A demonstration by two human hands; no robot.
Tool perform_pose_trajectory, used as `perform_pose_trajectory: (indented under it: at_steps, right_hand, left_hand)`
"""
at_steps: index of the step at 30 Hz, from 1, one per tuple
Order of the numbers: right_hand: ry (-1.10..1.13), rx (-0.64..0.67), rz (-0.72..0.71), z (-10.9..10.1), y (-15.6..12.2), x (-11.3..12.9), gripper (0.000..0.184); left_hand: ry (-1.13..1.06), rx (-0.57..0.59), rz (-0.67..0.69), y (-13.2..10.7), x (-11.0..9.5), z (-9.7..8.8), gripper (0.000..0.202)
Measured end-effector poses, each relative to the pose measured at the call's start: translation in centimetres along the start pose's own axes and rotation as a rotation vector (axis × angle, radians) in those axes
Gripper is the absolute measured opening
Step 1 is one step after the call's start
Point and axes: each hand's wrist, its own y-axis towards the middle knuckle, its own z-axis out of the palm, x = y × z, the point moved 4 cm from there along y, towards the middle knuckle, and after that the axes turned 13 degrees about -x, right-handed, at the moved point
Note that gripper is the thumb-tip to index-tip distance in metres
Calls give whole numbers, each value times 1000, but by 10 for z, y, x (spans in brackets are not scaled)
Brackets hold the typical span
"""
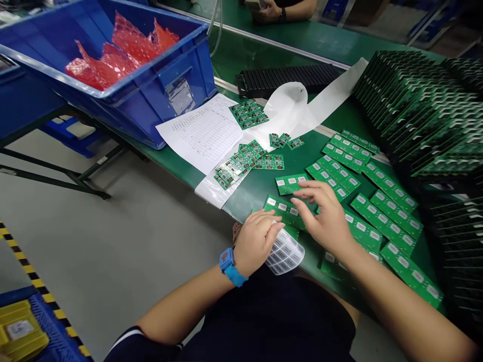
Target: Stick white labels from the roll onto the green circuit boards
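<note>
My left hand (256, 239), with a blue watch on its wrist, is closed on a curved sheet of white labels (286, 251) at the table's front edge. My right hand (326, 216) hovers over the boards, its thumb and fingers apart, and I see nothing between them. Just beyond the left fingers lies a green circuit board strip (286, 208) bearing white labels. A shorter labelled board (289, 184) sits behind the right fingertips. Part of the strip is hidden under my hands.
More labelled boards (383, 216) cover the table's right side, beside black racks packed with boards (407, 100). Unlabelled-side-up boards (241, 163) lie on white film near a printed form (204, 133). A blue bin (151, 95) holds red bubble wrap. Across the table a person's hand (270, 11) shows.
</note>
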Motion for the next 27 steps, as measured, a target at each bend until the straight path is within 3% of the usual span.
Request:
perform_pose_trajectory:
  at_steps: [4, 6, 8, 12, 18, 21, 24, 27]
  right_hand:
    - [219, 312, 302, -8, -29, 16, 21]
    - [248, 306, 417, -9, -39, 21, 17]
    - [256, 251, 479, -10, -43, 23, 14]
    - [238, 292, 451, -13, -38, 24, 13]
    - [183, 417, 364, -18, -42, 23, 19]
    - [198, 401, 379, -21, -43, 22, 33]
    - [192, 389, 313, -23, -38, 23, 11]
    - [182, 334, 335, -25, -31, 16, 17]
  left_hand:
    - [28, -249, -181, -5, 7, -12, 41]
    - [8, -285, -203, -8, 7, -15, 43]
    - [-94, -211, -174, -9, 5, -15, 36]
    - [-313, 2, -139, -9, -1, -14, 22]
    - [-323, -114, -384, -12, 4, -14, 17]
    - [-334, -118, -415, -13, 4, -12, 15]
    - [-308, -99, -418, -15, 5, -13, 15]
    - [-197, -93, -446, -21, 10, -17, 28]
